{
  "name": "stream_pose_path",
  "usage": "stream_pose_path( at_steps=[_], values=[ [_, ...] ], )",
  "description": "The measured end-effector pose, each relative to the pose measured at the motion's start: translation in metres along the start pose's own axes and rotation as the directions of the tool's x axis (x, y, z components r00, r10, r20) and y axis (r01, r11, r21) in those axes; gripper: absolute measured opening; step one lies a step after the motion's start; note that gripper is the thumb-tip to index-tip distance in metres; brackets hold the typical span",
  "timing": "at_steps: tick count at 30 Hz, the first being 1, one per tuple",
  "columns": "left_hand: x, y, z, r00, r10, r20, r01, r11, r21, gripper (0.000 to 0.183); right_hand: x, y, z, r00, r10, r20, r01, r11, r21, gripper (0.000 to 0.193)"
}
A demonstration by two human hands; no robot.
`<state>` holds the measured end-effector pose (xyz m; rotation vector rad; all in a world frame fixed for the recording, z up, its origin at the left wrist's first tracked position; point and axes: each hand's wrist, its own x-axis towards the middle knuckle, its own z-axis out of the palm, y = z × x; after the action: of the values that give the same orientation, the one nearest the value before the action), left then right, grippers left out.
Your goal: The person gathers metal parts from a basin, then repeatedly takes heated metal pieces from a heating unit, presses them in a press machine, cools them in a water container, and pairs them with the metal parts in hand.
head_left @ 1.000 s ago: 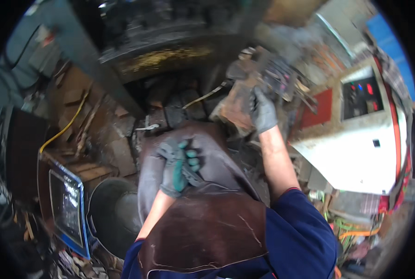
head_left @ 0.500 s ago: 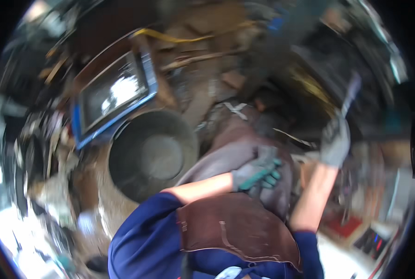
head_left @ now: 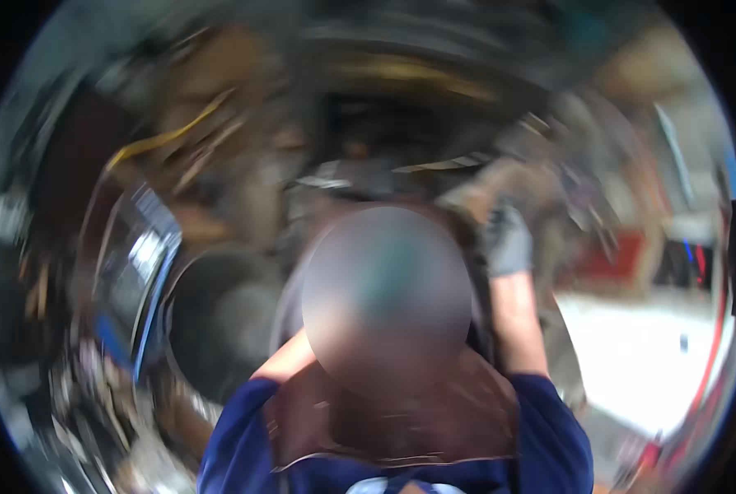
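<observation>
A round blurred patch covers the middle of the view. Within it a greenish smear marks my gloved left hand [head_left: 391, 267], over my lap; its fingers cannot be made out. My right hand [head_left: 508, 239], in a grey glove, reaches forward on the right with the forearm stretched out. Motion smears its fingers, so whether they hold anything is unclear. Just beyond them lies a pale brown, blurred shape [head_left: 487, 185]. A brown leather apron [head_left: 392, 424] covers my front, over dark blue sleeves.
A dark round tub [head_left: 219, 321] stands at my left. Beside it leans a blue-edged frame [head_left: 141, 272] with a shiny pane. A yellow strap [head_left: 170, 136] lies farther off. On the right are a red flat thing [head_left: 619, 259] and a bright white surface [head_left: 631, 354].
The view has swung right, so the tub and frame sit farther left. My right hand has come inward; the thin bluish strip seen at it before can no longer be made out.
</observation>
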<state>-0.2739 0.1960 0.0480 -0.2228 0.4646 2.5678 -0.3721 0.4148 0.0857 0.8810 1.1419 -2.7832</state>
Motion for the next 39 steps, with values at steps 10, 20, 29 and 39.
stream_pose_path(
  at_steps=[10, 20, 29, 39],
  values=[
    [-0.004, -0.010, 0.012, 0.991, 0.008, -0.133, 0.019, 0.978, 0.206, 0.038, 0.053, -0.110, -0.104, 0.868, -0.366, -0.335, 0.359, 0.929, -0.084, 0.028],
    [-0.001, -0.012, 0.002, 0.998, -0.004, -0.060, 0.008, 0.997, 0.073, 0.035, -0.058, -0.085, -0.022, 0.921, -0.338, 0.191, 0.388, 0.815, -0.429, 0.022],
    [-0.010, -0.006, 0.000, 0.998, 0.046, -0.031, -0.044, 0.998, 0.051, 0.036, 0.026, -0.048, 0.232, 0.853, -0.164, 0.496, 0.421, 0.777, -0.468, 0.022],
    [-0.011, -0.009, -0.006, 0.999, 0.035, -0.034, -0.032, 0.996, 0.085, 0.040, 0.087, -0.055, 0.270, 0.918, 0.020, 0.396, 0.203, 0.834, -0.513, 0.022]
  ],
)
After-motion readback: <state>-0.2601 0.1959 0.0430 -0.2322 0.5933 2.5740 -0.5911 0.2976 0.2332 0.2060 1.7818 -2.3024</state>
